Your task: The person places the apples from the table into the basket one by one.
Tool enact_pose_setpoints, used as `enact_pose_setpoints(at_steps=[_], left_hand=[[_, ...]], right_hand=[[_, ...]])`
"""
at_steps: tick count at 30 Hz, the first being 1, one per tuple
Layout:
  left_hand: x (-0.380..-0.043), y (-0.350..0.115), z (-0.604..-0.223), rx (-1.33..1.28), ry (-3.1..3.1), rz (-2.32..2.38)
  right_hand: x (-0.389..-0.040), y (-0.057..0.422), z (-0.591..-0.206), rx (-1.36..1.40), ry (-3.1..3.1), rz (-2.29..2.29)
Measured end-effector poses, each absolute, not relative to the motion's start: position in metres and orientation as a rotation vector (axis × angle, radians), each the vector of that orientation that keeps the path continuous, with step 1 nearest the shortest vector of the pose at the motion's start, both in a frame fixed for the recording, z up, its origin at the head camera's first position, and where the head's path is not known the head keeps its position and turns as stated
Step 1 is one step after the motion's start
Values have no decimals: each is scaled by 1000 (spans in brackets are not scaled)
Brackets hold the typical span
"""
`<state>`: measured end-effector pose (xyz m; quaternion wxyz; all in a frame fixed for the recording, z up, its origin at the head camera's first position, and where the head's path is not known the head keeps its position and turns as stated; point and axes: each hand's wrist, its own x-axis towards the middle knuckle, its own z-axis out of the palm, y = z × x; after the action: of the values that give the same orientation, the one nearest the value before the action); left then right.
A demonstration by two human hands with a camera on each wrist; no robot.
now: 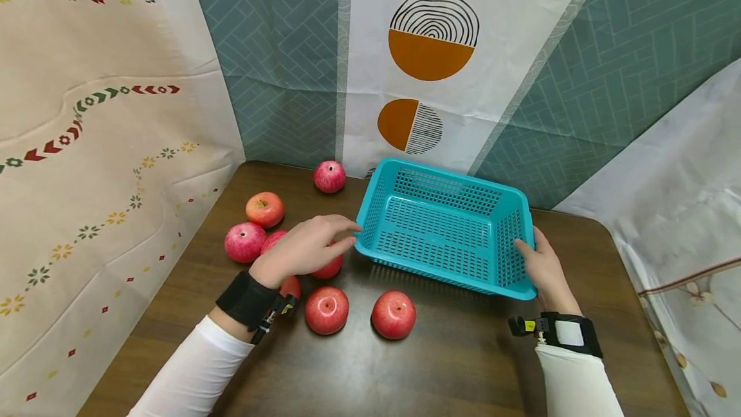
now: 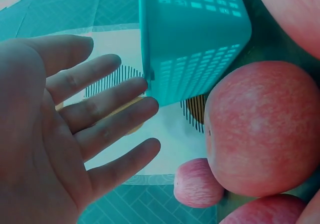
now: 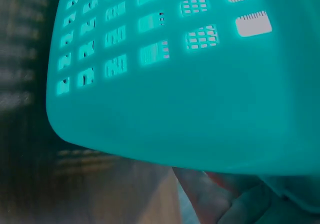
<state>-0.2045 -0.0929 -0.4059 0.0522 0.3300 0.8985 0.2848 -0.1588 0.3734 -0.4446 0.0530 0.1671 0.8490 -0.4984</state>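
Note:
A turquoise plastic basket [image 1: 428,268] with perforated walls is at the back right of the wooden table, and no contents show inside it. On its right rim, my right hand [image 1: 547,273] grips with the thumb inside and the other fingers outside, mostly hidden in the right wrist view. My left hand [image 1: 312,242] is beside the basket's left end, fingers extended and spread in the left wrist view; whether the fingertips touch the rim I cannot tell. Below and left of that hand lie several red apples [image 1: 327,310], some partly covered by it.
One apple [image 1: 393,315] sits in front of the basket, and another [image 1: 330,177] is near the back edge. Patterned cloths [image 1: 278,56] hang behind the table [image 1: 440,359] and at both sides.

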Motion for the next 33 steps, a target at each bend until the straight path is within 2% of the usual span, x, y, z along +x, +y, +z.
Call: enact_pose_setpoints(at_steps=[15,33], left_hand=[[-206,-96,-413,923,2724,904],[-196,-99,-416,935,2779,868]], right_hand=[[-184,356,-439,438,2682,-1353],[-192,356,-442,457,2816,-1134]])
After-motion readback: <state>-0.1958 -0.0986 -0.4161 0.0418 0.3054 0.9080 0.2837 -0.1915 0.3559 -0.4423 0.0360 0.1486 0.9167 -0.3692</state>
